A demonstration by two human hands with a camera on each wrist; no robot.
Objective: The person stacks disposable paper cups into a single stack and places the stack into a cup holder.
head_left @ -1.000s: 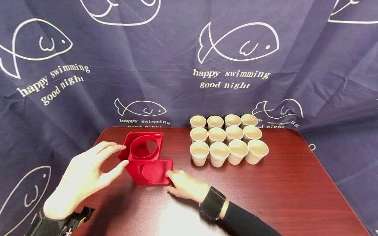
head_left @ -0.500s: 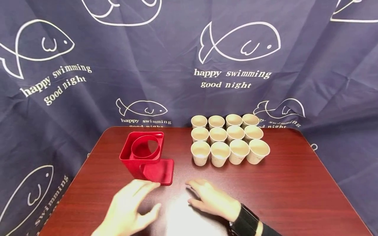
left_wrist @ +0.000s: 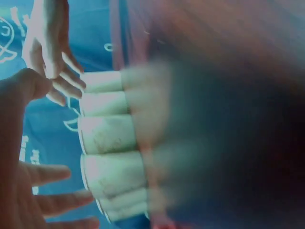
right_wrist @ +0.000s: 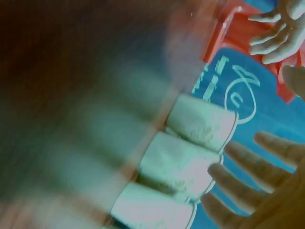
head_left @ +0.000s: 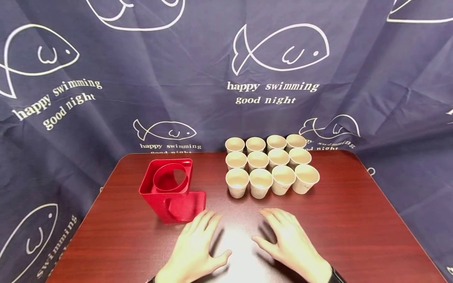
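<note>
left hand (head_left: 194, 251): flat on the surface, near edge, palm down, fingers straight and spread. Holds nothing. Fingertips just near-right of the red holder, not clearly touching it.
right hand (head_left: 291, 245): flat on the surface, palm down, fingers spread and straight. Holds nothing. Sits right of the left hand, gap between them.
red holder (head_left: 170, 188): red plastic box with a round opening on top and a flat foot sticking out on its near-right side. Stands upright on the left half of the surface, nearest thing to the left hand.
paper cups (head_left: 270, 165): twelve, upright, open ends up, packed in a three-by-four block on the far middle-right of the surface. Neighbours touch or nearly touch. Well apart from both hands, right of the red holder.
surface (head_left: 354, 220): dark reddish wood grain, bright glare patch between the hands.
backdrop (head_left: 88, 59): dark blue cloth with white fish outlines and the text "happy swimming good night", hangs behind and around the surface.
wrist views: both heavily blurred; cups and spread fingers just make out, no further detail.
</note>
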